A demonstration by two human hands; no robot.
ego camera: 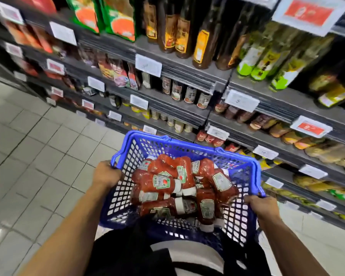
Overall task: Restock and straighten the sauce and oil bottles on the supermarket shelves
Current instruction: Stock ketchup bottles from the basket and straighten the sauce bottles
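The left hand [106, 173] is closed over the left rim of a blue basket [126, 198], fingers curled down on the outside of the wall near its far corner. The right hand [261, 204] grips the right rim the same way, closer to the near corner, knuckles up. Both forearms run bare from the bottom of the view, and the basket hangs between them in front of a dark top with a pale band across it [187, 253].

Inside the basket lies a heap of ketchup bottles [163, 184], red with green-edged labels and white caps. They lie on their sides, pointing every way, touching and piled over one another, and fill most of the floor of the basket.

Beyond the basket's far rim stand dark grey shelves [189, 66], running from upper left to lower right. On the top level seen there are green pouches [120, 18], then dark sauce bottles [179, 30] with orange labels, then oil bottles [255, 58] with green bases to the right. Lower shelves hold smaller dark bottles, jars and red-capped bottles, too blurred to read. White and red price tags [148, 65] hang along the shelf edges. To the left is a floor of pale grey tiles [34, 148]
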